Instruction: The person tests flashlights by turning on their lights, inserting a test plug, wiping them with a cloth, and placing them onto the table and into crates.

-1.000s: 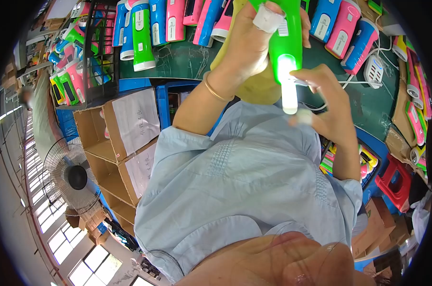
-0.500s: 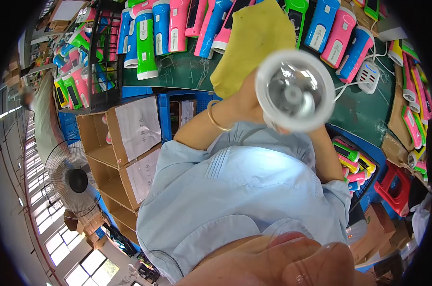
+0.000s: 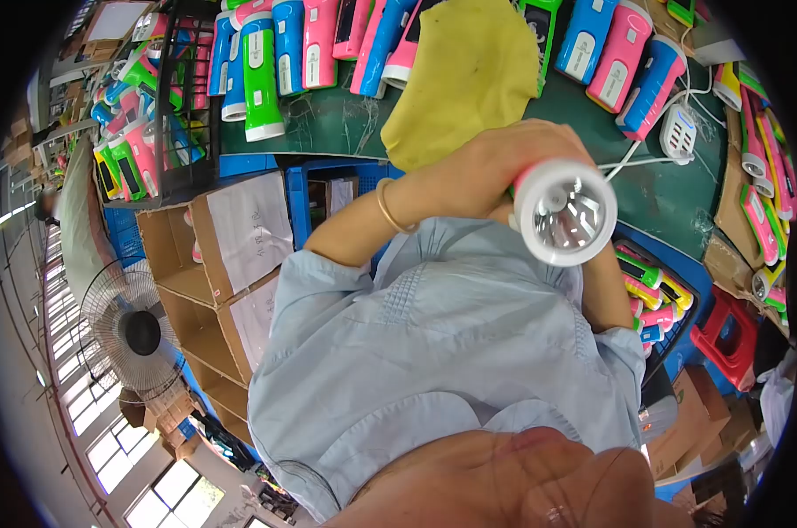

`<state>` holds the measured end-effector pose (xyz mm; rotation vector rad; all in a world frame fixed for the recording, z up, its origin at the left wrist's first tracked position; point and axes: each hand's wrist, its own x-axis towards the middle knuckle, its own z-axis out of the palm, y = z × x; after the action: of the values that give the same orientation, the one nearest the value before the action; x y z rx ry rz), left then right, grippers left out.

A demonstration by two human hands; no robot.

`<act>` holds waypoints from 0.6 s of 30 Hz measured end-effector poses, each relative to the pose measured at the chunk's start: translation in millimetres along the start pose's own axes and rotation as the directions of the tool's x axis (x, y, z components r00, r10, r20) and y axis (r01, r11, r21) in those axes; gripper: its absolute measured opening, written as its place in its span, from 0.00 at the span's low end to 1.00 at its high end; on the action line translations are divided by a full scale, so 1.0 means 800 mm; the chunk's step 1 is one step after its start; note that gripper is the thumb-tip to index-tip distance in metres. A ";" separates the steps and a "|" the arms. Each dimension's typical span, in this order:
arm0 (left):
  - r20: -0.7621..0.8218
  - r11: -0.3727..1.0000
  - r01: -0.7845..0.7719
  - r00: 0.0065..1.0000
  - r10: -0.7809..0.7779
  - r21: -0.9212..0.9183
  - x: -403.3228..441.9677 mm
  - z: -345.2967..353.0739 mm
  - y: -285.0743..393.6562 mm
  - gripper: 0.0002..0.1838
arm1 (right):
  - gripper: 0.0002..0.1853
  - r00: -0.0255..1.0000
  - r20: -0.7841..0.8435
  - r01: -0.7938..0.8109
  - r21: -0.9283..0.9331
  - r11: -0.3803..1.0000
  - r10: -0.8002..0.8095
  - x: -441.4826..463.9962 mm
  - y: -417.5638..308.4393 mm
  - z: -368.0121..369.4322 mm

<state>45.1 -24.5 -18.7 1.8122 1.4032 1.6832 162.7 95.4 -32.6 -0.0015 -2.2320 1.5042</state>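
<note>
A flashlight (image 3: 564, 213) with a white rim, a shiny reflector and a bit of pink body is held in front of the chest, its lens turned up toward me. My left hand (image 3: 482, 172), with a bangle at the wrist, is closed around its body. My right forearm (image 3: 602, 286) rises behind the flashlight head; the fingers of that hand are hidden, so its grip cannot be made out. Under and beyond my hands lies a yellow cloth (image 3: 460, 79) on the green table (image 3: 337, 128).
Rows of flashlights (image 3: 319, 44) line the table's far side. A white USB charger (image 3: 678, 132) with cables sits right. A black basket (image 3: 187, 114) with flashlights stands left, near cardboard compartments (image 3: 183, 308) and a fan (image 3: 139, 333). Another flashlight bin (image 3: 653, 290) is at right.
The flashlight has moved slightly right and down and tilted, showing its pink body. The bright patch on the shirt is gone. More of my left hand shows.
</note>
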 end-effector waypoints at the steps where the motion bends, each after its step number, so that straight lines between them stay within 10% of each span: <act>1: 0.003 0.982 -0.126 0.992 0.126 0.140 -0.002 0.002 -0.002 0.35 | 0.29 0.998 0.016 -0.054 -0.011 0.999 0.054 0.005 -0.005 -0.007; 3: 0.019 0.940 -0.088 0.996 0.087 0.329 -0.007 -0.008 0.001 0.33 | 0.26 0.960 0.005 -0.282 0.014 0.959 0.282 0.009 0.001 -0.018; 7: -0.170 0.929 0.264 0.959 -0.224 0.261 -0.017 0.000 0.011 0.39 | 0.14 0.985 -0.137 -0.105 0.006 0.994 0.104 0.003 0.019 -0.026; 10: -0.296 0.894 0.364 0.912 -0.285 0.259 -0.011 0.000 0.012 0.38 | 0.13 0.911 -0.041 -0.388 0.259 0.885 0.411 -0.009 0.012 -0.028; 18: -0.236 0.854 0.511 0.822 -0.518 -0.096 0.014 -0.020 0.008 0.37 | 0.14 0.972 -0.101 -0.198 0.149 0.969 0.214 0.018 -0.028 -0.029</act>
<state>32.0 -24.8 -3.3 1.0719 1.7640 1.6532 163.4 110.0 -0.6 -0.2801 -2.0839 1.7181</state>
